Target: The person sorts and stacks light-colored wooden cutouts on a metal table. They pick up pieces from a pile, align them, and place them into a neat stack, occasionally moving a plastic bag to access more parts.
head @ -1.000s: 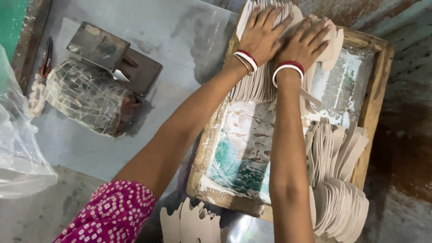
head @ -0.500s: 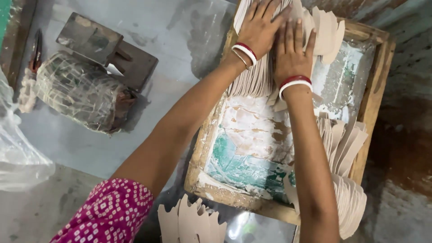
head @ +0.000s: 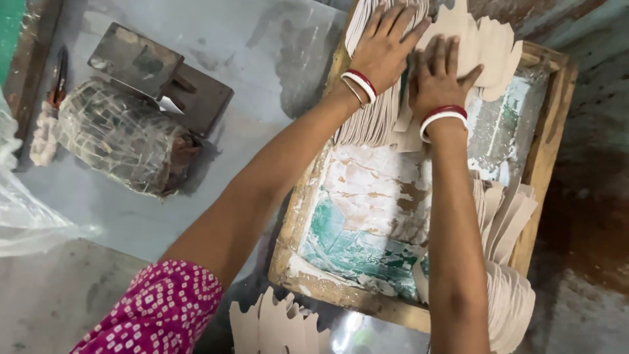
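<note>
On the grey surface [head: 262,59], a net-wrapped bundle [head: 121,134] is seen beside a dark wooden block [head: 160,75], with a clear plastic bag [head: 26,210] at the left edge. A paint-stained wooden tray [head: 557,131] is filled along its right side with fanned beige cut-outs [head: 508,262]; more cut-outs [head: 275,324] are seen below it. At the tray's far end, a stack of beige cut-outs [head: 373,118] is pressed flat under both hands: the left hand [head: 386,46] and the right hand [head: 439,78] are laid side by side, fingers spread, palms down, clamped on nothing.
</note>
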